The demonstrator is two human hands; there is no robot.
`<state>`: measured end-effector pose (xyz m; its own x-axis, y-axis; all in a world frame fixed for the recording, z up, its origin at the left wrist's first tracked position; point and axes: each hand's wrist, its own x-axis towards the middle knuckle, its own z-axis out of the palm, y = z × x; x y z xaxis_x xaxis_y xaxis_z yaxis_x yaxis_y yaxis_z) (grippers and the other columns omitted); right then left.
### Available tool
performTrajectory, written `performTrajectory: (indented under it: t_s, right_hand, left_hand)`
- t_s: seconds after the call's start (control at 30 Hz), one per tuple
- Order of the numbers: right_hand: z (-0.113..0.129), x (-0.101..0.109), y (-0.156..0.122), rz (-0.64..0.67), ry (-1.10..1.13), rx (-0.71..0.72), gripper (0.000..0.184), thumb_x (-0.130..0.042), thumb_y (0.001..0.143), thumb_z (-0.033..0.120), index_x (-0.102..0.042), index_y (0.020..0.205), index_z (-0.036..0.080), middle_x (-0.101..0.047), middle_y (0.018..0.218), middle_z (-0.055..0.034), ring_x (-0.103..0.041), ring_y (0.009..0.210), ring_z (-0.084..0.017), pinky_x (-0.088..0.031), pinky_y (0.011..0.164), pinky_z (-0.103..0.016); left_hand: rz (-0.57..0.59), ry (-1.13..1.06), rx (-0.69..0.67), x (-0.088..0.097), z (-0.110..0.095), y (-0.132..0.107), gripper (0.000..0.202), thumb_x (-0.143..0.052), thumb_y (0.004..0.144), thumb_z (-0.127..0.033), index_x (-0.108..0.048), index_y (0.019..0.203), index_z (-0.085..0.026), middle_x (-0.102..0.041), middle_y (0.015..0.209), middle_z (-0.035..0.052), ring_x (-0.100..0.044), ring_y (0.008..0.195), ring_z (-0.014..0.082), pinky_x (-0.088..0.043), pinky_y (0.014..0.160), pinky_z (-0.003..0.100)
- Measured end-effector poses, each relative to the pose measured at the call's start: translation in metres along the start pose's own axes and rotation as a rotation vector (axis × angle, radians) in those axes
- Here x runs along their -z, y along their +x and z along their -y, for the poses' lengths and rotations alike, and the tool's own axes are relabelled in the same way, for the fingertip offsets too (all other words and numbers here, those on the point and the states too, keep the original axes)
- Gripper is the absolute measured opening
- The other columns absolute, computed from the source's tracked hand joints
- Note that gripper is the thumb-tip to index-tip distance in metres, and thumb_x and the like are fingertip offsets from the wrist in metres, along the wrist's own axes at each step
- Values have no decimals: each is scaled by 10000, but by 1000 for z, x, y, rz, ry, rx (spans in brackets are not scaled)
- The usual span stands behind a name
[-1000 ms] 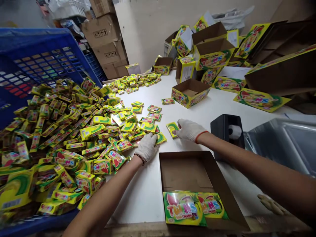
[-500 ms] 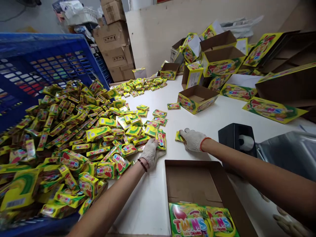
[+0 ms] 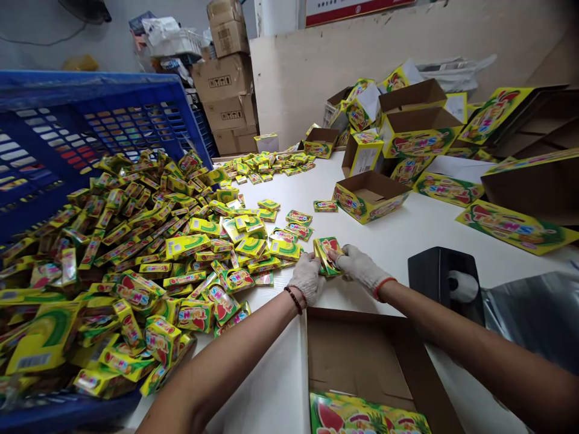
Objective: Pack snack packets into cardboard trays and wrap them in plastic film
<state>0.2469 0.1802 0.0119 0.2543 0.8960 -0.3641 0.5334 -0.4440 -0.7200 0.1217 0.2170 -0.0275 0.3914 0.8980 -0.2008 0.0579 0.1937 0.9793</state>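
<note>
Both my hands wear white knit gloves. My left hand (image 3: 307, 277) and my right hand (image 3: 359, 267) meet over the white table (image 3: 407, 232) and together pinch a small stack of yellow-green candy packets (image 3: 328, 253), held on edge between them. To the left a big heap of the same small packets (image 3: 149, 253) spills from a tipped blue plastic crate (image 3: 90, 126) onto the table. Just below my hands lies an open brown carton (image 3: 362, 355) with a printed yellow flap at its near edge.
A black tape dispenser (image 3: 446, 283) stands right of my right forearm. Open yellow display boxes (image 3: 368, 196) and flat printed cartons (image 3: 515, 226) crowd the back right. More loose packets (image 3: 266, 163) lie at the far end. Brown shipping cartons (image 3: 226, 96) are stacked behind.
My hands, apart a second ago and each on a packet, have come together in the middle, gathering packets into one stack held on edge. The view has tilted upward.
</note>
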Motion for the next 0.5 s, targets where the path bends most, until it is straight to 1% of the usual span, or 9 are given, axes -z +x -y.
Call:
performTrajectory:
  t_s: [0.03,0.1,0.17,0.23,0.27,0.33,0.4,0.43,0.5]
  right_hand:
    - [1,0,-2,6,-7,15,540,-354,962,567,-492,1247,130,-705,1046,-183,-683,776,-217,-568,659,-330]
    - [3,4,-6,26,-34,61,461,-306,995,493,-484,1267,165,-711,1065,-143,-681,828,-197,-557,703,-303]
    - [2,12,-9,25,-103,105,374,-434,959,400,-510,1252,182,-704,1097,-128,-665,911,-213,-533,774,-310]
    - [-2,18,-10,-1,-188,130,375,-593,853,303,-550,1205,181,-680,1157,-143,-629,1011,-256,-493,854,-345]
    - [-6,21,-10,-12,-220,135,374,-637,804,268,-574,1162,179,-669,1177,-152,-609,1045,-276,-472,885,-366]
    - [-14,22,-6,-17,-243,131,304,-681,743,243,-610,1029,175,-672,1147,-159,-592,1049,-300,-449,909,-398]
    - [-20,21,0,-10,-197,112,237,-696,724,271,-596,918,178,-691,1027,-152,-611,970,-296,-466,876,-411]
    - [-22,20,2,-3,-147,105,234,-689,736,307,-579,901,183,-693,968,-141,-623,922,-285,-485,842,-406]
    - [-22,17,7,15,-10,114,274,-620,801,417,-546,946,197,-694,930,-122,-645,865,-258,-524,780,-381]
  left_hand:
    - [1,104,-27,2,-4,-2,152,-468,939,-290,-590,934,-200,-678,895,73,-665,916,229,-543,901,392]
    - [-6,320,-94,16,-14,-5,154,-467,930,-273,-596,886,-201,-668,960,79,-627,1029,243,-484,996,414]
    - [-11,518,-158,37,-23,-6,64,-550,869,-232,-603,888,-202,-642,1106,94,-546,1196,275,-384,1102,445]
    - [-10,685,-192,58,-32,-1,173,-645,763,-167,-605,929,-200,-597,1241,113,-434,1332,316,-281,1166,485]
    - [-3,756,-192,67,-36,3,233,-677,717,-143,-604,932,-196,-590,1262,126,-406,1357,338,-256,1174,506]
    - [14,861,-169,80,-42,13,232,-705,692,-144,-600,894,-188,-624,1207,146,-452,1319,367,-279,1152,537]
    - [24,905,-143,85,-47,24,156,-694,750,-206,-601,874,-191,-669,1105,145,-558,1202,358,-365,1094,525]
    - [17,901,-136,85,-49,29,131,-675,792,-246,-607,891,-193,-684,1070,140,-596,1145,346,-406,1060,507]
    - [-20,843,-137,79,-52,37,164,-606,879,-319,-616,983,-192,-697,1069,131,-630,1087,314,-458,1004,458]
